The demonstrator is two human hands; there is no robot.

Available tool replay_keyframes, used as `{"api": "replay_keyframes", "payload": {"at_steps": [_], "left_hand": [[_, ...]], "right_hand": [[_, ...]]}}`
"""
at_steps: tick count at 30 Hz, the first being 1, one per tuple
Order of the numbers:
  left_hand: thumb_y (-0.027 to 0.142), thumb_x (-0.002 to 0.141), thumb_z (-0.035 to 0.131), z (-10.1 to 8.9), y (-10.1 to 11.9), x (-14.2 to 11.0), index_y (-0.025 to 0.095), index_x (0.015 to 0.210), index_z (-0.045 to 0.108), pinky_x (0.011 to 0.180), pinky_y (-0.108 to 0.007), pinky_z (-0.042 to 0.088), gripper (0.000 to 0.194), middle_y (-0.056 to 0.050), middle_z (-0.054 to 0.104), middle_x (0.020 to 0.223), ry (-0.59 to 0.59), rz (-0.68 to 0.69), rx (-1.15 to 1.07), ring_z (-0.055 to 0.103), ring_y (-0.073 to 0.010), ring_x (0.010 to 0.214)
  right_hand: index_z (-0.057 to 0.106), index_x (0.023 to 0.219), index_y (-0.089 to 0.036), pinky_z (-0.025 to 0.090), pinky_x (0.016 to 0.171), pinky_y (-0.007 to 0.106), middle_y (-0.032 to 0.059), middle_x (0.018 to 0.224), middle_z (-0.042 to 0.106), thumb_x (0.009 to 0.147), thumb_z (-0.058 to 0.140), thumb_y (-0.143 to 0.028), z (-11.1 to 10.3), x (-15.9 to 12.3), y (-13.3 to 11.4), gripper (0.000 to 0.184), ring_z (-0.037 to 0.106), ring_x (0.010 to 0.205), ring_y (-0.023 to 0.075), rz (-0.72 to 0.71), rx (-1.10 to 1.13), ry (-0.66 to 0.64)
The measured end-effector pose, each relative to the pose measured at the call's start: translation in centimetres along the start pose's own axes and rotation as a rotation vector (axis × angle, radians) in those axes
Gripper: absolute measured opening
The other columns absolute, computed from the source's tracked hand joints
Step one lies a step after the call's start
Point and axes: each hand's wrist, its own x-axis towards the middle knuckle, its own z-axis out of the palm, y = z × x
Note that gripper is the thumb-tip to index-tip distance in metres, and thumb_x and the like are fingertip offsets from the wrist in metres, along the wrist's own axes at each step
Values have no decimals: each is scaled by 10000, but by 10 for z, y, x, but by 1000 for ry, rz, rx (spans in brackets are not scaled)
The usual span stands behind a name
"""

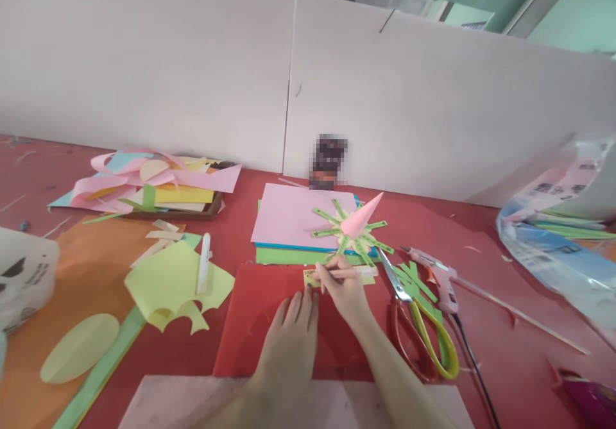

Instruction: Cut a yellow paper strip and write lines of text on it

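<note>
My right hand [342,286] is closed round a pale pen [363,271], its tip end at a small yellow paper strip [312,279] with dark marks on it. Flat on a red sheet [250,313] lies my left hand [291,333], fingers stretched out, their tips by the strip's lower edge. Just beyond the hands is a paper piece with a pink cone [363,216] on a yellow centre, ringed by green strips [327,232] that bear small writing. It rests on stacked pink, blue and green sheets [298,214]. My right hand partly hides the yellow strip.
Scissors [409,320] with red and yellow handles and a pink glue gun [445,281] lie to the right, its cord running forward. On the left are cut yellow-green paper [168,281], a white marker [204,262] and a tray of paper scraps [212,208]. A white partition [192,70] closes the back.
</note>
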Motion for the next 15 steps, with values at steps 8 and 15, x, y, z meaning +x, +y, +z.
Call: {"api": "replay_keyframes", "payload": {"at_steps": [8, 15], "left_hand": [[94, 800, 380, 1, -1, 2, 103, 1254, 491, 892, -385, 440, 468, -118, 543, 1255, 9, 8, -28, 506, -246, 1104], [107, 814, 372, -1, -3, 2, 100, 1236, 506, 883, -385, 444, 443, -129, 555, 1232, 2, 28, -38, 506, -251, 1100]], "right_hand": [[457, 584, -218, 460, 582, 263, -35, 498, 515, 833, 528, -368, 2, -1, 1, 299, 548, 512, 130, -66, -46, -25], [433, 589, -224, 472, 602, 282, -38, 457, 504, 828, 531, -378, 0, 0, 0, 301, 565, 528, 147, -70, -48, -28]]}}
